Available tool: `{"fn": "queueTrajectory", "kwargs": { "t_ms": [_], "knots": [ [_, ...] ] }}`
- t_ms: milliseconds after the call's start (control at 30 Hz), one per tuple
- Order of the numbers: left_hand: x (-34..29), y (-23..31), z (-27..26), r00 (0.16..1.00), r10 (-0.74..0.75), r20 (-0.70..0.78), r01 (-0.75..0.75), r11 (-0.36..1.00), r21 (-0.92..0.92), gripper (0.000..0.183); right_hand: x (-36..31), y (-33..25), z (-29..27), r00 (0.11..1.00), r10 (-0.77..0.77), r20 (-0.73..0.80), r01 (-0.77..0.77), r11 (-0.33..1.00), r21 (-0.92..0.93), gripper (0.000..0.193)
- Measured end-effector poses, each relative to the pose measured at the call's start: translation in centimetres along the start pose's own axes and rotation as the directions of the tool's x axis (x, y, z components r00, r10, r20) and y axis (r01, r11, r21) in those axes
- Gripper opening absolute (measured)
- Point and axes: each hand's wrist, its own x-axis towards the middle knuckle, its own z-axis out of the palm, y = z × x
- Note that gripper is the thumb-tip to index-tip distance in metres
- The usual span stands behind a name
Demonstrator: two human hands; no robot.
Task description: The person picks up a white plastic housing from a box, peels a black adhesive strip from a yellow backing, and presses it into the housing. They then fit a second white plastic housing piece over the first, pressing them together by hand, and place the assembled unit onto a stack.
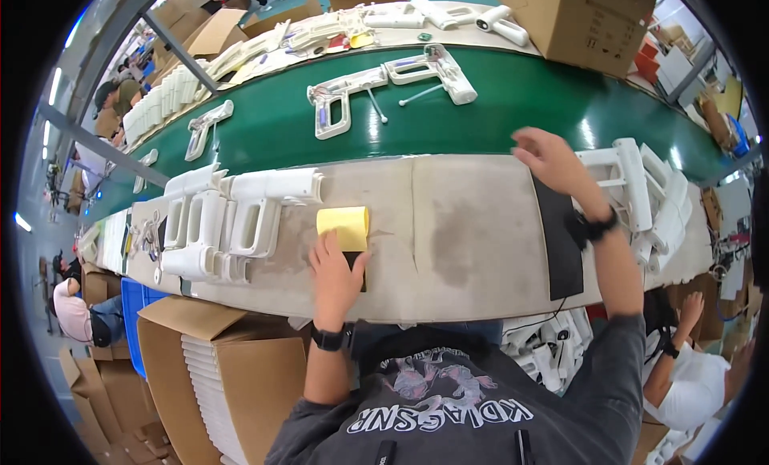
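First, at the left, an open cardboard box [264,385] is packed with stacked white pieces [212,393]; beyond it, white plastic housings [210,221] are nested in rows on the beige worktable [384,293]. Next, the left hand [335,277] is laid palm down, its fingers loosely spread and its thumb held apart, with the fingertips touching the near part of a curled yellow sheet [343,222], which is placed just right of the housings. A dark piece [352,261] is partly covered by this hand. Farther off, two open-sided white units [460,87] are set on the green belt [497,120]. Rightward, the right hand [553,162] is held near the far end of a black strip [561,265]; its fingers are curled, and whether their tips meet cannot be told. Finally, more white shells [637,185] are heaped beside the strip.
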Motion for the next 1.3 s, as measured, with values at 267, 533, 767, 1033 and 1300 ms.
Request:
{"fn": "queueTrajectory", "kwargs": {
  "t_ms": [267,533,767,1033,1300],
  "knots": [
    [-3.4,-0.9,1.7,0.972,-0.224,-0.075,0.220,0.973,-0.064,0.106,22.0,4.0,10.3,0.974,-0.107,-0.200,-0.043,0.779,-0.626,0.052],
    [-2.2,-1.6,0.9,0.942,-0.330,0.061,0.333,0.897,-0.290,0.096,31.7,2.5,17.3,0.980,-0.188,-0.068,0.093,0.729,-0.678,0.032],
    [-2.6,-1.9,0.1,0.929,-0.334,0.158,0.362,0.740,-0.566,0.047,32.7,2.3,17.3,0.984,-0.129,-0.122,0.023,0.776,-0.631,0.028],
    [-4.2,-1.2,-3.3,0.915,-0.156,0.371,0.372,-0.027,-0.928,0.034,25.3,-1.1,10.3,0.927,-0.373,-0.047,0.274,0.756,-0.594,0.027],
    [-6.2,-4.1,-6.5,0.949,-0.164,0.268,0.253,-0.107,-0.961,0.036,4.6,-12.1,9.5,0.789,-0.544,0.285,0.610,0.635,-0.474,0.026]
  ]
}}
